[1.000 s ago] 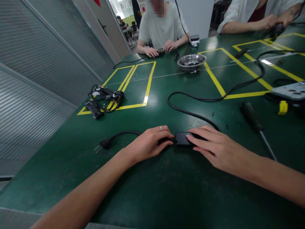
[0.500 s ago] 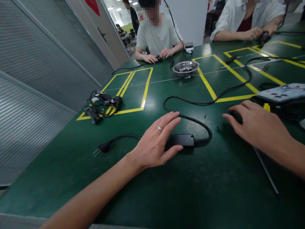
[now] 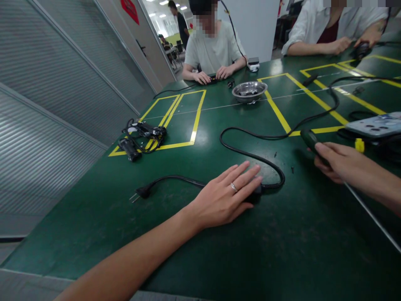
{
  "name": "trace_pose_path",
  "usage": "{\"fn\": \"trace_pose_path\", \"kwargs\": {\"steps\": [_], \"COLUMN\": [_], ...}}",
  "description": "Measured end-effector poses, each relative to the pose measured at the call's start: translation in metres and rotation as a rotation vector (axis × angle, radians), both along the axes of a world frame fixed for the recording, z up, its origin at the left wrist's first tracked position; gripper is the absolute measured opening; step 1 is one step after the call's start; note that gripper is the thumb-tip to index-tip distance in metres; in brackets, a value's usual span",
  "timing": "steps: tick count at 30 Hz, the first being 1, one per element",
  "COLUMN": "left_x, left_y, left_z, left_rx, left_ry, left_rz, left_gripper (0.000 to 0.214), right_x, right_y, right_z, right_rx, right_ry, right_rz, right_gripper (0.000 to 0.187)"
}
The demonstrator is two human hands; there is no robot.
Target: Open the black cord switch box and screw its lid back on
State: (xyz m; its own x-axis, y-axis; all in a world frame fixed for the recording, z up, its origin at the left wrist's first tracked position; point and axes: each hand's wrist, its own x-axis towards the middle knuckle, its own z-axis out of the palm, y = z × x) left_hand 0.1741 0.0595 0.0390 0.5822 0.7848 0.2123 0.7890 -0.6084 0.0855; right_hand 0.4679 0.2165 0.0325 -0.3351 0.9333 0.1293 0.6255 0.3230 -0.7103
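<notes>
The steel bowl (image 3: 249, 93) on the bench (image 3: 200, 251) holds small dark bits, too small to tell. Well nearer than the bowl, the left hand (image 3: 224, 200) lies flat, fingers spread, over the black adapter (image 3: 258, 190). The adapter's cord runs left to the plug (image 3: 142, 192). Right of it, the right hand (image 3: 336, 165) has its fingers curled around the screwdriver (image 3: 308, 140), handle towards the bowl.

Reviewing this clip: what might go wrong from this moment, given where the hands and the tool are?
1. The right hand grips the screwdriver at its handle, with the long shaft running back below the forearm. Swinging it round might snag the cable loop.
2. The left hand only lies flat on the adapter and does not grip it, so the adapter may slide when pressed.
</notes>
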Motion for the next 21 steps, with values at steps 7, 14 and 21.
{"fn": "trace_pose_path", "kwargs": {"steps": [7,14,21], "left_x": [-0.003,-0.007,-0.007], "left_y": [0.0,0.002,0.002], "left_z": [-0.002,-0.006,-0.009], "left_rx": [-0.053,0.003,0.093], "left_ry": [-0.042,-0.082,-0.079], "left_rz": [-0.049,-0.118,-0.139], "left_gripper": [0.05,0.039,0.035], "right_x": [-0.013,-0.018,-0.015], "right_y": [-0.008,-0.005,0.009], "right_z": [0.024,0.03,0.01], "right_rx": [-0.486,0.081,0.561], "right_ry": [0.665,0.91,0.899], "right_rz": [-0.08,-0.269,-0.308], "right_gripper": [0.029,0.02,0.03]}}
